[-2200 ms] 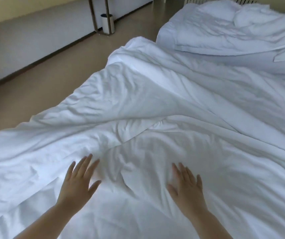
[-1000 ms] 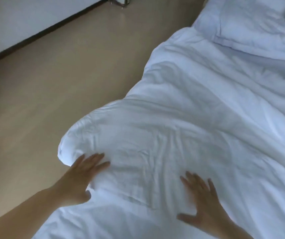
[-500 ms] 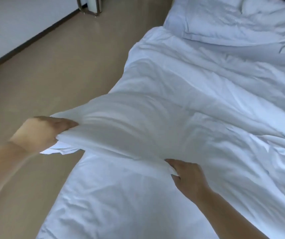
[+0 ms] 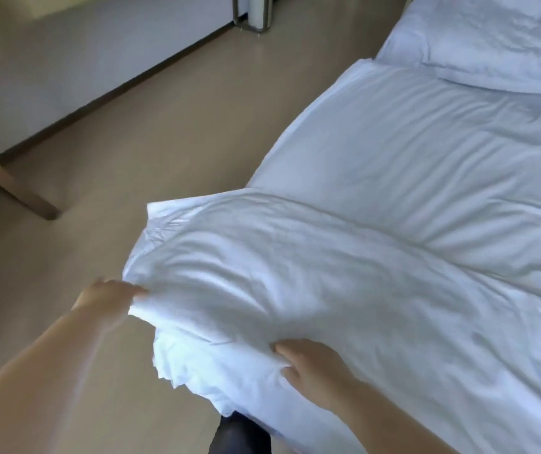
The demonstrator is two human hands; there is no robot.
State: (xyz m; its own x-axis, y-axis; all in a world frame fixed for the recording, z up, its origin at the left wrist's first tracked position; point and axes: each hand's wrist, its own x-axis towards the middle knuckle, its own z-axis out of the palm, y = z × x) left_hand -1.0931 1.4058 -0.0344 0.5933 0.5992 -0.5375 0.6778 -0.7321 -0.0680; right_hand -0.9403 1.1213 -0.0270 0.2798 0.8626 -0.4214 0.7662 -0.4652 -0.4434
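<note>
A white duvet lies folded over itself across the bed, its corner hanging past the bed's left edge above the floor. My left hand grips the duvet's left edge, fingers curled into the cloth. My right hand holds the near edge of the duvet, fingers tucked into a fold. The frame is blurred by motion.
White pillows lie at the head of the bed, top right. The tan floor runs along the bed's left side. A wooden furniture leg stands at left. A small metal bin stands by the far wall.
Both hands first lay flat on the duvet, then closed on its edge. Since half a second ago the held corner has come nearer and lower along the bed's left side.
</note>
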